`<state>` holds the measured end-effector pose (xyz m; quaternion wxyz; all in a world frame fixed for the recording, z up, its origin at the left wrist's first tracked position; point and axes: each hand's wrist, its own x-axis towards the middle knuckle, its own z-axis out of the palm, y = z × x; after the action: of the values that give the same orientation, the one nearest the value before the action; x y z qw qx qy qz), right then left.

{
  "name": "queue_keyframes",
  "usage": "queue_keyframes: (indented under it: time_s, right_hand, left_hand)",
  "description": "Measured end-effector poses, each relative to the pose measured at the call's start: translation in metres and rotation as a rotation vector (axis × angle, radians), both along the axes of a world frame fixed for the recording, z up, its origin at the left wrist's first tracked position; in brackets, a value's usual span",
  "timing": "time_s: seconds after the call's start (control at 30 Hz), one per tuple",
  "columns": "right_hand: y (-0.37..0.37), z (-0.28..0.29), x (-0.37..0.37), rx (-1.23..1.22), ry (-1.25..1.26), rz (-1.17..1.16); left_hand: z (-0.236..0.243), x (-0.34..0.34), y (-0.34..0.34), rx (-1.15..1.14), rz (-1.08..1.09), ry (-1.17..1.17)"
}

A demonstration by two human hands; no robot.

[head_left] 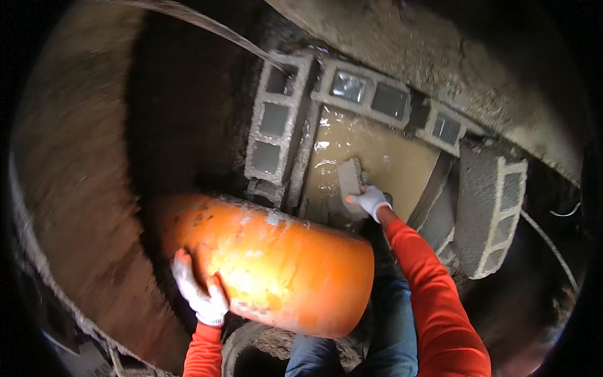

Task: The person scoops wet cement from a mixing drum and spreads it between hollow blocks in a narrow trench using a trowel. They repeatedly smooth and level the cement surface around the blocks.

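Note:
A wide orange pipe (270,251) lies slantwise across the pit in front of me. My left hand (200,295), in a white glove with orange fingertips, rests against its near left side. The thumb and fingers are spread, so this hand is open. Farther right, my gloved right hand (372,202) is closed on the near end of a flat grey piece of block (349,178). That piece is tilted over muddy brown water (392,154), and part of its lower end is hidden. My fingers partly cover it.
Hollow concrete blocks (361,94) frame the water at the back, with another upright row (276,125) on its left. A tilted block (490,210) stands at right. Earth walls (75,157) enclose the pit. A rope (213,26) crosses the upper left.

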<state>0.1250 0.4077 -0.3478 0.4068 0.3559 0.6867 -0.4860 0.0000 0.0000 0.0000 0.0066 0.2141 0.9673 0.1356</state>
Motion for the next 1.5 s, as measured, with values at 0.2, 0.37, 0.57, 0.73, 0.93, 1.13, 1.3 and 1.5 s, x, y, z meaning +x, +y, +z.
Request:
queue_keyframes:
  time_s: [0.2,0.37,0.57,0.73,0.93,1.13,1.3,1.5]
  right_hand:
    - [0.06,0.235,-0.009,0.479,0.121,0.456]
    - [0.112,0.382,0.044,0.554,0.4,0.171]
    - [0.002,0.689,-0.076,0.09,0.732,0.064]
    - [-0.089,0.82,-0.172,-0.257,0.881,-0.039]
    - [-0.171,0.929,-0.369,0.095,1.555,0.435]
    - [-0.132,0.908,-0.327,0.026,1.604,0.448]
    - [-0.022,0.635,-0.165,-0.548,0.849,-0.228]
    - [-0.001,0.215,0.055,-0.211,-0.042,-0.627]
  left_hand:
    - [0.028,0.0,-0.021,-0.042,0.104,-0.092]
    - [0.023,-0.01,-0.005,0.046,0.051,-0.122]
    - [0.034,0.001,-0.008,0.084,0.121,-0.135]
    - [0.019,0.014,-0.023,0.069,0.11,-0.136]
    - [-0.003,0.009,-0.04,0.094,0.153,-0.158]
    - [-0.007,-0.002,0.057,0.226,0.082,-0.101]
    - [0.023,-0.001,-0.037,0.006,0.09,0.016]
    - [0.02,-0.002,0.001,0.049,0.045,0.039]
